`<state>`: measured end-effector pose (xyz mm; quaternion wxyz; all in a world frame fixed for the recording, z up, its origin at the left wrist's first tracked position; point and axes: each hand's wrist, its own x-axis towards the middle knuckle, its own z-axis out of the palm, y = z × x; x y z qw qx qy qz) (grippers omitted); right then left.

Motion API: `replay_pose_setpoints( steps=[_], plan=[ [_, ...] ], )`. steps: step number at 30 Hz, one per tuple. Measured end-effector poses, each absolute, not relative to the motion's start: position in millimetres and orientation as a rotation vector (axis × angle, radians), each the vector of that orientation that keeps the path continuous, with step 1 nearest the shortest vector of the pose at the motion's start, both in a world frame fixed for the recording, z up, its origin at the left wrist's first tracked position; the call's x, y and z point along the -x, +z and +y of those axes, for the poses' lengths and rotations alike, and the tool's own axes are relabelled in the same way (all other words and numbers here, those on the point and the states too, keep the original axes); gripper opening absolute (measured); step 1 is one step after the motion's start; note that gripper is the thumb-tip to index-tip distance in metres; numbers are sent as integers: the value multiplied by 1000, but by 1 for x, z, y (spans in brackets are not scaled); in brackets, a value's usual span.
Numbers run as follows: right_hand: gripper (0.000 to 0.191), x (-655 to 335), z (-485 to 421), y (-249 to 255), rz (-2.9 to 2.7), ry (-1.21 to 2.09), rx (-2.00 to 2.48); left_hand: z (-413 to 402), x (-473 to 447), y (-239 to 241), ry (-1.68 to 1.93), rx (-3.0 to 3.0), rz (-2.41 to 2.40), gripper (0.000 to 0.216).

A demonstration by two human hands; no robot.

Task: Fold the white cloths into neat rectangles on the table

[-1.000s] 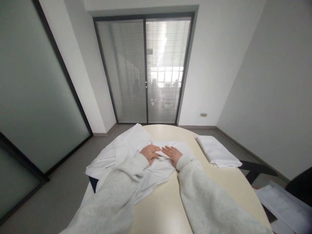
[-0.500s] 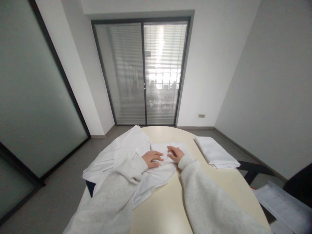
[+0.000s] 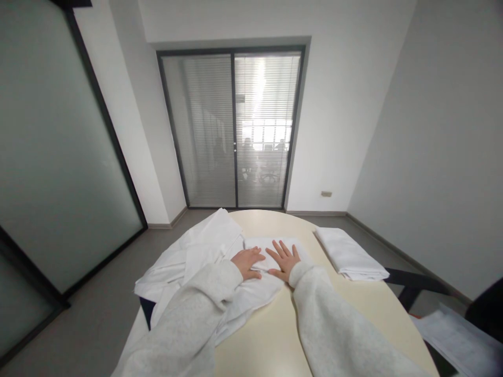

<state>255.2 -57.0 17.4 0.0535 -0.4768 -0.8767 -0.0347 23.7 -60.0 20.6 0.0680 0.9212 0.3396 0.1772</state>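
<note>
On soft cloth (image 3: 251,285) (rumpled): hands (image 3: 267,261).

The room is evenly lit with soft, cool daylight. The brightest spot is the glass door (image 3: 233,128) at the far end, where light comes through the slatted blinds and blows out to white around the middle; the shapes behind it are hazy and cannot be made out. The pale tabletop (image 3: 271,335) shows a faint sheen and weak, soft-edged shadows under the sleeves. The white cloth (image 3: 204,251) is so bright that most of its folds are lost. The wide lens bends the walls and the dark frame at the left outward. The corners are softer than the centre.
</note>
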Motion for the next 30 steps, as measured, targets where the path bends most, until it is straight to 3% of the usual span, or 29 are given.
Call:
replay_pose_setpoints(
  steps=[4,11,18,23,30],
  plan=[
    [82,-261,-57,23,-2713,19,1428,-62,-25,21,543,-2740,1058,54],
    [75,-274,-48,32,-2731,179,1401,-61,-23,20,521,-2769,1039,63],
    [90,-309,-35,30,-2617,373,1572,-53,-21,15,603,-2697,1067,52],
    [72,-333,-22,33,-2160,691,1861,-55,-19,16,617,-2680,1056,50],
    [67,-324,-10,27,-1739,626,2080,-59,-21,21,625,-2674,1082,48]
  ],
)
